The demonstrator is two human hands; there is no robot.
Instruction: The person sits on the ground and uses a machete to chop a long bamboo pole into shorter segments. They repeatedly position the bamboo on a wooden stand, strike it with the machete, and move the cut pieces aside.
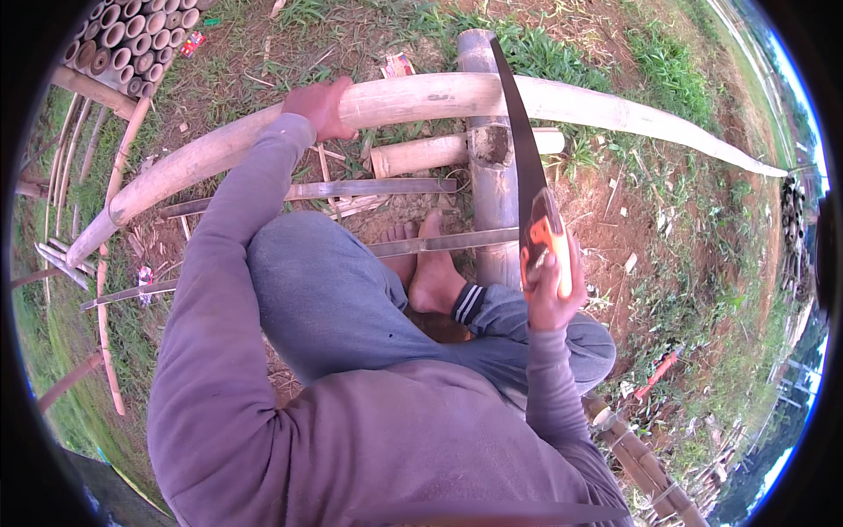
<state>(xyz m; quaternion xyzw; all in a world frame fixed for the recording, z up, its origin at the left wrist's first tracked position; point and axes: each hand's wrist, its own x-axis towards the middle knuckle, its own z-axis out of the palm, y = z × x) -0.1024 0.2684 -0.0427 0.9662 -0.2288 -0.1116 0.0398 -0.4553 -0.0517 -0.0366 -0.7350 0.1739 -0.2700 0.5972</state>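
Two bare hands are working a long pale bamboo pole lying across a thick upright post. Left hand is closing over the pole, seemingly pinning it steady. Right hand is gripping a handsaw by its orange handle, blade reaching forward across the pole, just right of the left hand.

A long pale cream bamboo pole has grey-brown smudges. The hand saw has a dark grey steel blade and a bright orange and black plastic handle. The long-sleeved sweatshirt is dusty mauve. The trousers are blue-grey, with a dark cuff striped in white. The ground is reddish-brown soil with patches of green grass.
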